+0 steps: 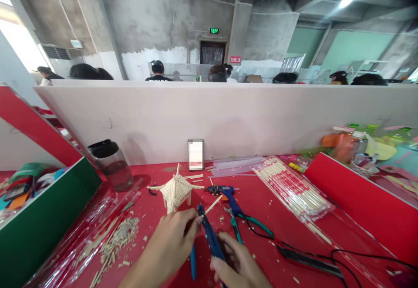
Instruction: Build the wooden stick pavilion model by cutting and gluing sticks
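Observation:
My right hand [237, 259] is wrapped round a dark blue, long-jawed hand tool [211, 238] that slants up and left. Close to the tool's upper end, my left hand [173, 238] pinches a thin wooden stick [214, 204], which pokes out past the jaws to the upper right. Just beyond my left hand stands a small model of pale sticks [176, 190], with a pointed, star-like roof and short legs. A blue handle [193, 264] shows between my hands; whether it belongs to the tool I cannot tell.
Right of the model lie a blue glue gun [230, 196] and green-handled pliers [235, 225]. A stick bundle [290, 188] is farther right. Stick scraps [119, 238] and a dark-lidded bottle [112, 166] are left. A white partition [163, 118] stands behind; people sit beyond it.

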{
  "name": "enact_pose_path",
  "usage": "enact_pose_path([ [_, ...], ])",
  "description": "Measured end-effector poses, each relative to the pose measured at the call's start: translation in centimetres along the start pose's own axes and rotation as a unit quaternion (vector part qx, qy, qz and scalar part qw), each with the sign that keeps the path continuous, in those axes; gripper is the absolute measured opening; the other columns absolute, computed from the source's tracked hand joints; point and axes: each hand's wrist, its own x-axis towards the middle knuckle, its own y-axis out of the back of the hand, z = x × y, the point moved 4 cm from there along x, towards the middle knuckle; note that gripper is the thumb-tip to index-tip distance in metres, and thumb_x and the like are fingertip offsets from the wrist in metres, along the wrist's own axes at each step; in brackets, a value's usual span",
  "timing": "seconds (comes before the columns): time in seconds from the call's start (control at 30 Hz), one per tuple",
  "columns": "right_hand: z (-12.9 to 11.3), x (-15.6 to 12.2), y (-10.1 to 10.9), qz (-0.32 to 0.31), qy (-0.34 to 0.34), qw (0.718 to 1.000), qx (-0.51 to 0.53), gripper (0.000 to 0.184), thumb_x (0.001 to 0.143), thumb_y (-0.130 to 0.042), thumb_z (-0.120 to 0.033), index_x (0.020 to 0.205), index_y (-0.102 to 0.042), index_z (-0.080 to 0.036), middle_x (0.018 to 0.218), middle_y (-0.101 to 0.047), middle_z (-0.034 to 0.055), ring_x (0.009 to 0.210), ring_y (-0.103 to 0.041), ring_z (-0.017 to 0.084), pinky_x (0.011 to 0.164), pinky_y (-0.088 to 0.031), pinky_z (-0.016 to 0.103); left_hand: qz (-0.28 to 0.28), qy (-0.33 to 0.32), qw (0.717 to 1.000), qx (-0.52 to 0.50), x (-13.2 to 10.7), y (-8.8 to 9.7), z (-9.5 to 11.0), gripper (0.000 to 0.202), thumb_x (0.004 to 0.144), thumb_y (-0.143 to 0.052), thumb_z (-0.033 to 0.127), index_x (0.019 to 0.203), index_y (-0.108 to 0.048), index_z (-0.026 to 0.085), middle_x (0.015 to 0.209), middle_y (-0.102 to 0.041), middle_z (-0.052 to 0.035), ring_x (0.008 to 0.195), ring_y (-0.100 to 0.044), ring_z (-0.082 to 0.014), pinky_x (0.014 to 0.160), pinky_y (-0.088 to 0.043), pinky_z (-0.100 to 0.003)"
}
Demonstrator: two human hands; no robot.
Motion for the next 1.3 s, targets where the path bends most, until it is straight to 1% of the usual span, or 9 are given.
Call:
enact_pose_path([
  [0.13,-0.6,-0.1,-0.4,-0.021,-0.004,1.0,0.007,0.059,0.072,-0.079,-0.054,0.119,-0.072,-0.019,0.103,-0.076,0.0085,0.078,-0.069,0.023,0.079,-0.055,0.034,0.002,-0.002,1.0,0.008,-0.1,0.0,0.1,0.03,0.102,-0.048,0.022,0.078,-0.065,0.022,0.071,-0.072,-0.0028,0.065,-0.066,-0.0197,0.06,-0.032,-0.026],
  [0.33,-1.1,-0.1,-0.5,-0.036,0.012,0.999,-0.001,0.059,0.073,-0.077,-0.057,0.119,-0.072,-0.02,0.105,-0.075,0.0096,0.094,-0.07,0.029,0.084,-0.055,0.035,0.001,0.001,1.0,0.018,-0.1,0.0,0.3,0.029,0.103,-0.047,0.021,0.08,-0.065,0.022,0.073,-0.073,-0.0033,0.067,-0.068,-0.0208,0.06,-0.033,-0.026],
  [0.47,-0.9,0.0,-0.4,-0.045,0.02,0.999,-0.004,0.061,0.074,-0.077,-0.059,0.121,-0.072,-0.021,0.111,-0.076,0.0105,0.098,-0.07,0.031,0.088,-0.055,0.037,0.003,0.002,1.0,0.025,0.0,0.0,0.3,0.029,0.104,-0.048,0.022,0.08,-0.065,0.022,0.073,-0.073,-0.003,0.068,-0.069,-0.0215,0.06,-0.034,-0.026],
  [0.53,-0.5,0.0,-0.1,-0.035,0.021,0.999,-0.004,0.064,0.074,-0.078,-0.06,0.124,-0.071,-0.021,0.117,-0.075,0.0119,0.105,-0.07,0.033,0.093,-0.054,0.039,0.002,0.002,1.0,0.027,0.1,0.0,0.2,0.029,0.103,-0.048,0.021,0.08,-0.064,0.022,0.073,-0.073,-0.003,0.068,-0.069,-0.0214,0.06,-0.034,-0.026],
  [0.67,0.1,0.2,0.7,-0.004,0.022,1.0,-0.011,0.069,0.072,-0.08,-0.062,0.127,-0.071,-0.02,0.13,-0.072,0.0133,0.126,-0.062,0.036,0.106,-0.048,0.041,0.0,0.0,1.0,0.028,0.2,0.2,0.3,0.029,0.103,-0.047,0.02,0.08,-0.065,0.022,0.074,-0.074,-0.0034,0.068,-0.069,-0.0208,0.061,-0.034,-0.027],
  [0.83,0.3,0.4,0.9,-0.02,0.03,0.999,-0.024,0.069,0.075,-0.078,-0.064,0.126,-0.071,-0.019,0.125,-0.074,0.013,0.122,-0.064,0.035,0.104,-0.049,0.04,-0.001,-0.003,1.0,0.023,0.0,0.3,0.4,0.028,0.102,-0.048,0.019,0.081,-0.067,0.022,0.078,-0.075,-0.004,0.071,-0.07,-0.0209,0.061,-0.035,-0.027],
  [1.0,1.2,0.7,1.0,-0.008,0.011,1.0,-0.012,0.076,0.072,-0.081,-0.064,0.132,-0.068,-0.019,0.13,-0.072,0.0144,0.121,-0.065,0.035,0.102,-0.051,0.04,-0.005,0.0,1.0,0.022,-0.1,0.1,0.4,0.029,0.102,-0.048,0.022,0.082,-0.068,0.022,0.078,-0.076,-0.0043,0.071,-0.071,-0.0217,0.062,-0.037,-0.027],
  [1.13,1.1,0.7,0.8,-0.025,0.027,0.999,-0.003,0.067,0.075,-0.08,-0.061,0.127,-0.071,-0.02,0.13,-0.073,0.0128,0.127,-0.062,0.035,0.106,-0.049,0.04,-0.003,-0.004,1.0,0.024,0.0,0.0,0.3,0.028,0.102,-0.048,0.022,0.082,-0.068,0.022,0.079,-0.076,-0.0049,0.074,-0.071,-0.0223,0.063,-0.036,-0.027],
  [1.3,0.6,0.6,0.9,-0.03,0.028,0.999,0.001,0.068,0.075,-0.08,-0.058,0.129,-0.07,-0.019,0.131,-0.072,0.0136,0.126,-0.063,0.035,0.106,-0.049,0.04,-0.011,-0.008,1.0,0.006,0.1,0.1,0.2,0.029,0.102,-0.047,0.02,0.079,-0.066,0.021,0.073,-0.073,-0.0028,0.065,-0.067,-0.0185,0.059,-0.034,-0.026],
])
